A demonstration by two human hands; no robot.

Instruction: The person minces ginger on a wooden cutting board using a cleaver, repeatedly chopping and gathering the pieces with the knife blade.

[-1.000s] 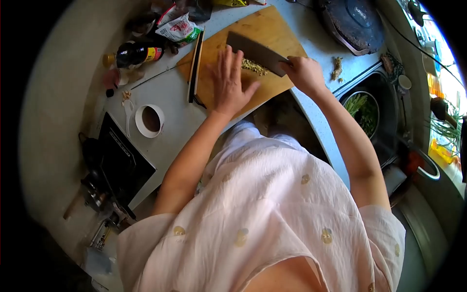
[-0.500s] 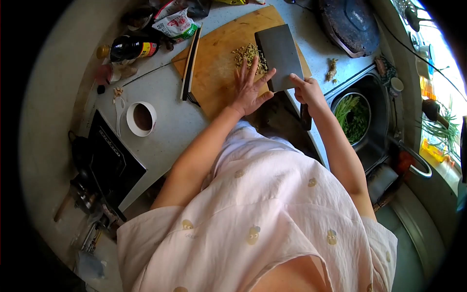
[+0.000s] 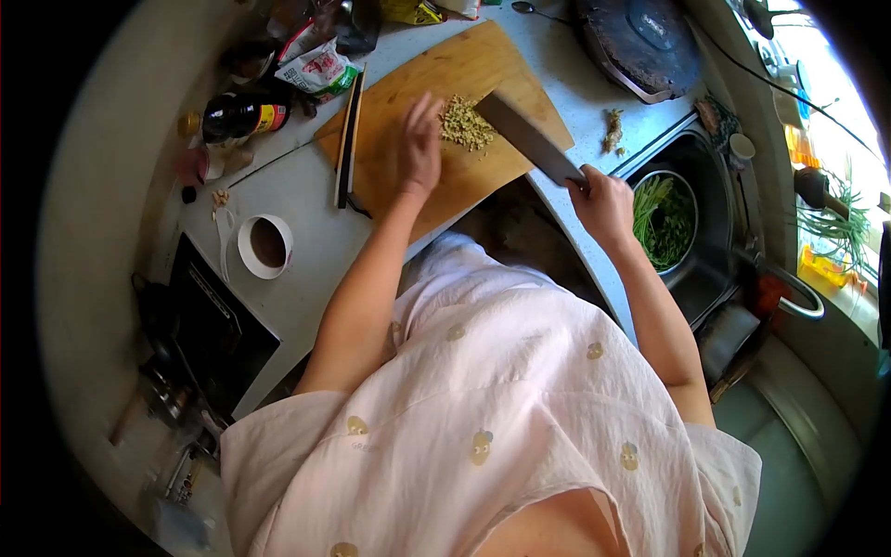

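Note:
A wide-bladed cleaver [image 3: 531, 139] is held by its handle in my right hand [image 3: 603, 206], beyond the right edge of the wooden cutting board [image 3: 408, 84]. Its blade reaches back over the board, the far end beside a pile of finely chopped pale yellow bits [image 3: 467, 123]. Just left of that pile, my left hand [image 3: 421, 147] is over the board with its fingers pointing away from me and nothing in them that I can see. The fingers look slightly apart.
On the left are a white cup of brown liquid [image 3: 265, 246], a dark sauce bottle [image 3: 243, 118], a seasoning bag [image 3: 318, 71] and a black cooktop [image 3: 218, 320]. To the right, a ginger piece [image 3: 613, 131] lies near the sink, where a bowl holds greens [image 3: 668, 223].
The cleaver went from over the pile to its right side, was turned flat with my left fingers near it, and is now tilted. My left hand has moved left, off the blade and pile.

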